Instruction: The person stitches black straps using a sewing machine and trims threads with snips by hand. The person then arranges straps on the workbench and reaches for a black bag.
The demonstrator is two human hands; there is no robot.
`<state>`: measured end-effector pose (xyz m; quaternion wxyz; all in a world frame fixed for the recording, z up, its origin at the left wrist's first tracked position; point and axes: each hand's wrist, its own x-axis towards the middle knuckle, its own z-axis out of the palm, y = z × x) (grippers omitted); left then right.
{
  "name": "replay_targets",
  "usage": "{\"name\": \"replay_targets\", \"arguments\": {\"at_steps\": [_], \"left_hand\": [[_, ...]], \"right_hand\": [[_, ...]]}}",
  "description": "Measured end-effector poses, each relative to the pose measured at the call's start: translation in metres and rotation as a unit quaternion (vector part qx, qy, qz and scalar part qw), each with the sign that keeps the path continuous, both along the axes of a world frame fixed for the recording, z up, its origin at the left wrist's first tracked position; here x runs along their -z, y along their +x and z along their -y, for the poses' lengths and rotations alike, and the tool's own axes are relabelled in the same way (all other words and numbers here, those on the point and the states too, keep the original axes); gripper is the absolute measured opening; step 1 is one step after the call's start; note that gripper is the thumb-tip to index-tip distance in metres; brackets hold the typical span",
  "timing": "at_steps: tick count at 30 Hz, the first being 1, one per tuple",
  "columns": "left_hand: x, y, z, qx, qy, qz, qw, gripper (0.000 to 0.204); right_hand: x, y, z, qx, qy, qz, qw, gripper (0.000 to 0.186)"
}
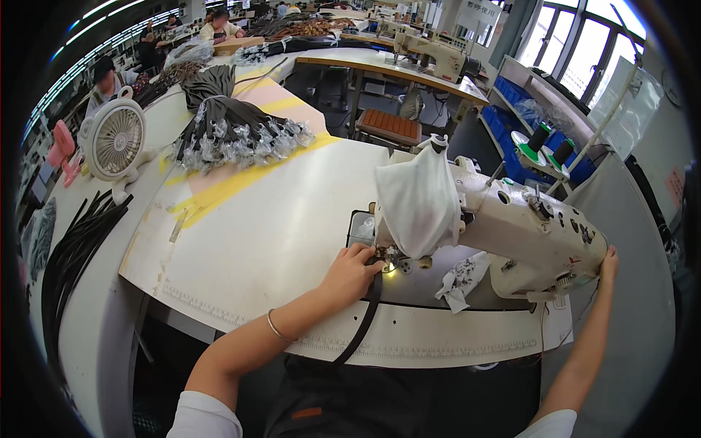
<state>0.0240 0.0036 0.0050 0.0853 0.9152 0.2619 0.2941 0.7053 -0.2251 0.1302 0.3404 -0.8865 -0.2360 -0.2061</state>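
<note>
My left hand [353, 271] grips a black strap [355, 337] beside the lit presser foot [393, 257] of a cream sewing machine [500, 223]; the strap hangs over the table's front edge. My right hand [609, 264] is wrapped round the machine's right end at the handwheel, which is mostly hidden behind it. A white cloth [415, 208] drapes over the machine's head. A crumpled, spotted white rag [458, 285] lies under the arm, right of the needle.
White worktable [248, 263] with yellow tape. Bundled dark straps [219, 124] lie at the back; loose black straps [77, 248], a white fan [117, 139] and a pink fan [64, 153] are left. Co-workers [109, 91] sit beyond. Thread cones [539, 142] stand right, before blue bins.
</note>
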Motion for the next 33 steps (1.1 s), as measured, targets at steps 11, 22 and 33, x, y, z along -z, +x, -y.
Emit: {"name": "replay_targets", "arguments": {"at_steps": [11, 22, 33], "left_hand": [[0.003, 0.002, 0.002, -0.013, 0.025, 0.009, 1.0, 0.033], [0.002, 0.001, 0.003, -0.014, 0.029, 0.0, 0.999, 0.033], [0.0, 0.0, 0.005, -0.016, -0.054, 0.027, 0.998, 0.033]], "right_hand": [[-0.005, -0.037, 0.007, -0.02, 0.039, -0.074, 0.996, 0.063], [-0.007, -0.046, 0.016, -0.036, 0.013, -0.138, 0.99, 0.061], [0.038, -0.064, 0.012, -0.027, 0.26, -0.11, 0.959, 0.063]]}}
